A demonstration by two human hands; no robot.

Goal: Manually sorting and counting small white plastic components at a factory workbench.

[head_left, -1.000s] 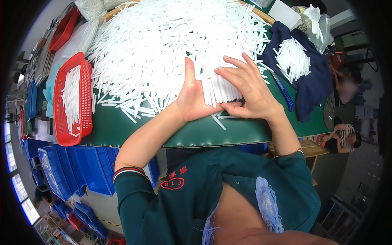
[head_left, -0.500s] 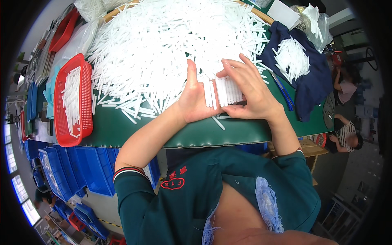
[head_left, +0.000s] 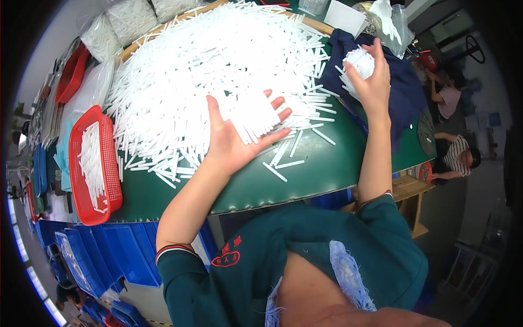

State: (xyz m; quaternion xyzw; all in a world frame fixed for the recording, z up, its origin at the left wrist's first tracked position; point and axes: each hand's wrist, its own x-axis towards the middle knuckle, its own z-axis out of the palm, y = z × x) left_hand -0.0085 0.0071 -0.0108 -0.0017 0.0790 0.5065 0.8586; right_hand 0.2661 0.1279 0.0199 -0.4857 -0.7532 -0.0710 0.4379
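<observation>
My left hand (head_left: 226, 143) is turned palm up over the near side of a wide heap of white plastic sticks (head_left: 207, 65). Its fingers are spread, and a row of white sticks (head_left: 249, 129) lies side by side across palm and fingers. Out to the right, my right hand (head_left: 375, 90) is at a smaller pile of sticks (head_left: 359, 61) on a dark blue cloth (head_left: 404, 106). Thumb and fingers stand apart around part of that pile; whether any stick is between the fingertips is hard to see.
A red basket (head_left: 115, 185) of sticks stands at the table's left edge. Loose sticks lie on the green tabletop (head_left: 316, 174). Filled clear bags (head_left: 131, 20) are at the back left. Blue crates (head_left: 128, 248) sit below the table, and other people are at the far right.
My right hand has left the row in my left hand and moved right to the pile on the cloth. My left hand has shifted left and spread its fingers. The view has turned slightly.
</observation>
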